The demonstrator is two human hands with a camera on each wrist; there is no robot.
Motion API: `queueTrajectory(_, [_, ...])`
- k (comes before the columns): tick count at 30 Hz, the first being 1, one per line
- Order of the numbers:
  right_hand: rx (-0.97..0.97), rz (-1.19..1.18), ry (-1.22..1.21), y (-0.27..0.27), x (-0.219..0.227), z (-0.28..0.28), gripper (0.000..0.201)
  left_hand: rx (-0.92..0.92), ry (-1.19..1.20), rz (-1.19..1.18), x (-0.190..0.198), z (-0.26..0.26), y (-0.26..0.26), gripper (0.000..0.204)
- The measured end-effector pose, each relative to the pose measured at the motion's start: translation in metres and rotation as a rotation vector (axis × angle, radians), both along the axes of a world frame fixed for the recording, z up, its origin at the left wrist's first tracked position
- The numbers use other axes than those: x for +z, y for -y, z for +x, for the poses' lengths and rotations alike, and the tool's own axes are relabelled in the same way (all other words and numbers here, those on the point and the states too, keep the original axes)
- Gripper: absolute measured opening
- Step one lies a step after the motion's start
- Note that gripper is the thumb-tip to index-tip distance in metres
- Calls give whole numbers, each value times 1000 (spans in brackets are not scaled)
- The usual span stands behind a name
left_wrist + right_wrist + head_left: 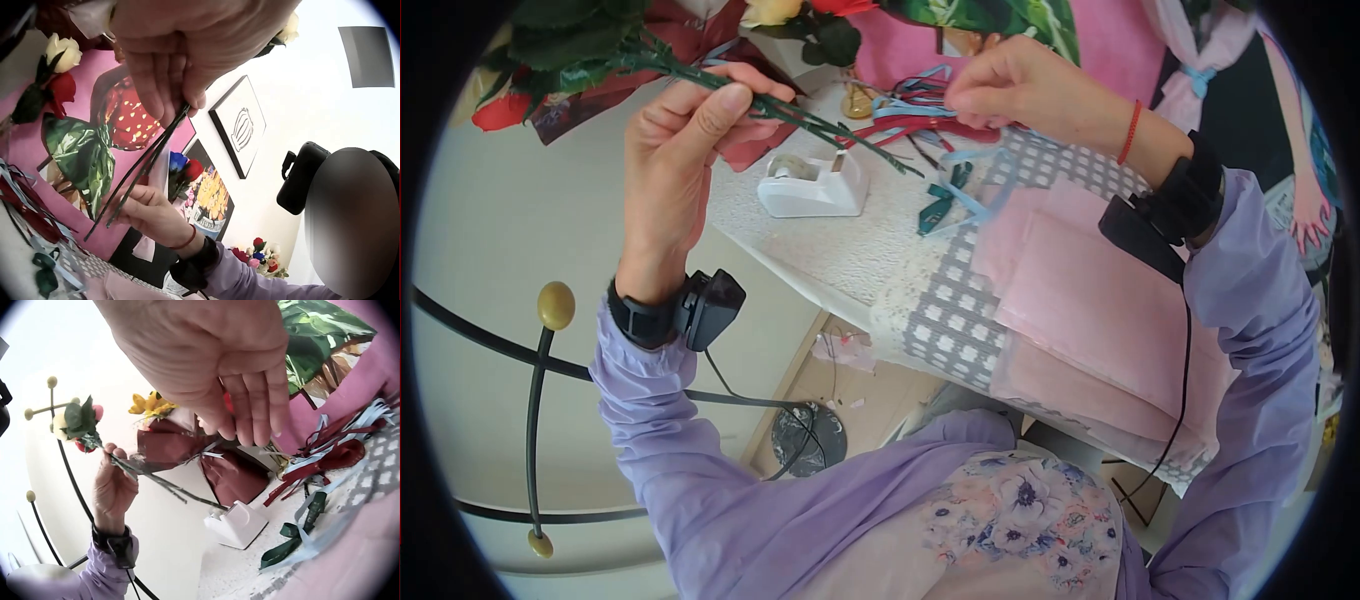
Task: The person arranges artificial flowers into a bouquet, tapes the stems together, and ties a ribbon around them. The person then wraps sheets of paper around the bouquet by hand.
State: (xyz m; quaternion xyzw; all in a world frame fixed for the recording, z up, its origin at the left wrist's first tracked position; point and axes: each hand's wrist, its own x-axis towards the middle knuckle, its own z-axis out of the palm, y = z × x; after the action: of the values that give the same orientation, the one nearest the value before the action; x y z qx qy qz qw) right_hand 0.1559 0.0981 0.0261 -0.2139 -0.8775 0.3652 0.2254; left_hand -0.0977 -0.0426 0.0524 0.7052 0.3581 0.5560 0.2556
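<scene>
My left hand (685, 135) pinches a small bunch of artificial flowers by its thin green stems (820, 127). Their bare ends point down to the right, over a white tape dispenser (815, 185). In the right wrist view the blooms (78, 424), cream, pink and red with green leaves, stick out beyond the left hand. My right hand (1025, 88) hovers by a heap of dark red and pale blue ribbons (905, 115). Its fingers (256, 406) hang loosely extended with nothing between them in the right wrist view. A dark green ribbon bow (945, 200) lies near the dispenser.
Pink wrapping sheets (1090, 290) are stacked on a grey-and-white checked cloth (960, 320) at the table's near side. A bouquet in dark red paper (234, 469) stands behind the dispenser. To the left rises a black metal stand with yellowish knobs (556, 305).
</scene>
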Motion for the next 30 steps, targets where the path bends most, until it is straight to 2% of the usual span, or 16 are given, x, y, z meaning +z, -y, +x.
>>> queueTrajectory(2, [-4,-85,89,-8,-5,-7,20,35,38,-55,-5,-14,7,17])
queueTrajectory(4, [-14,49,263,-10,-11,-12,18,50,43,-43,-11,-23,14,16])
queueTrajectory(5, [-12,41,271,-10,-14,-12,18,57,44,-26,-15,-27,16,16])
queueTrajectory(7, [119,15,445,-11,-16,-9,18,73,50,-41,-21,-31,19,15])
queueTrajectory(11, [243,-52,535,-2,-6,11,19,80,54,-36,-27,-33,18,14])
queueTrajectory(13, [281,226,540,6,7,23,20,77,62,-49,-26,-31,14,14])
queueTrajectory(14, [288,225,543,11,20,26,20,64,70,-63,-26,-29,10,15])
queueTrajectory(16, [126,167,731,27,51,29,23,67,62,-61,-24,-23,3,16])
queueTrajectory(17, [126,169,735,34,60,33,23,35,51,-51,-23,-19,-1,16])
queueTrajectory(19, [-105,204,710,43,77,43,23,-2,43,-35,-21,-22,-10,17])
queueTrajectory(20, [-110,207,712,44,87,48,23,-13,43,-33,-20,-26,-15,18])
queueTrajectory(27, [403,-183,565,42,153,87,36,-91,45,-44,-22,-24,-33,21])
queueTrajectory(29, [-310,150,725,65,154,114,35,-139,48,-85,-22,-31,-33,20])
queueTrajectory(30, [-308,154,733,56,170,134,35,-180,51,-129,-23,-35,-33,20])
